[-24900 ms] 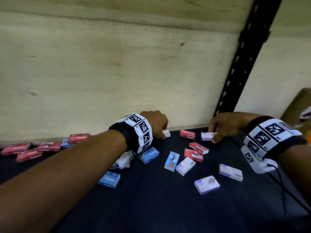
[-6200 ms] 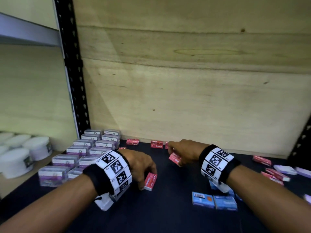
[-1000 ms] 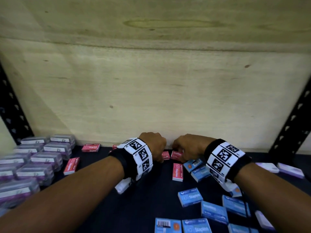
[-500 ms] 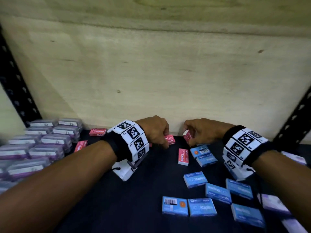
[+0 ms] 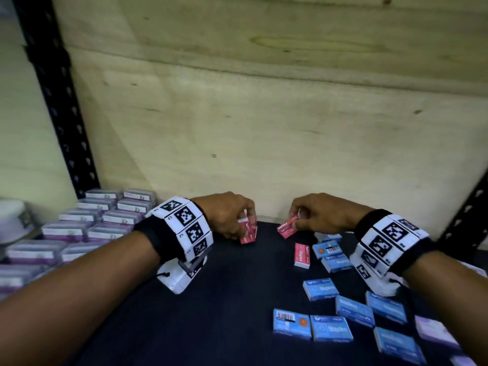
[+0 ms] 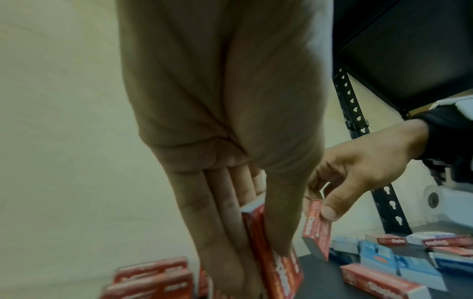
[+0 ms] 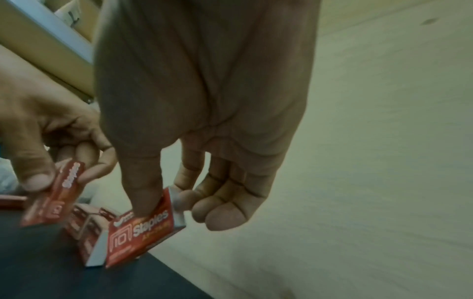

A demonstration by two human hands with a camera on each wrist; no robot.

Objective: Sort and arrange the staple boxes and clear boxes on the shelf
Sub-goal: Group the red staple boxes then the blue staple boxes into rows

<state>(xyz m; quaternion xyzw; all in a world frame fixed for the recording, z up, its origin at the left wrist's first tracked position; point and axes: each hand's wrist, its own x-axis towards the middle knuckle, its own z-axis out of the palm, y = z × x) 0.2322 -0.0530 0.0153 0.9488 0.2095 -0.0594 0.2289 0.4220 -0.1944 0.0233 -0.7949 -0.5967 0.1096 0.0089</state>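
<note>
Head view: both hands are working at the back of the dark shelf (image 5: 211,313), close to the plywood back wall (image 5: 264,128).
Left hand: the left hand (image 5: 227,217) is pinching a red staple box (image 5: 248,232) between thumb and fingers, tilted on edge; the left wrist view is showing the straight fingers (image 6: 217,212) flat against one face and the thumb against the other.
Right hand: the right hand (image 5: 317,215) is pinching a second red staple box (image 5: 287,229) by its upper end, its lower corner at or just above the shelf.
Change: compared with half a second ago, both hands are now lifting their red boxes clear and tilting them, and the hands are drawing a little apart; a second ago both were knuckled down on the shelf by the wall.
Red group: more red boxes (image 7: 87,228) are sitting just behind the held ones against the wall.
Loose red: one red box (image 5: 302,255) is lying flat on the shelf, between the hands and the blue ones.
Blue boxes: the blue staple boxes (image 5: 320,289) are lying scattered to the right, unsorted.
Clear boxes: the clear boxes (image 5: 87,228) are already standing in rows at the left.
Meaning: the red gathering is probably under way, with the two held boxes likely heading for the red group; blue sorting is not yet begun.
</note>
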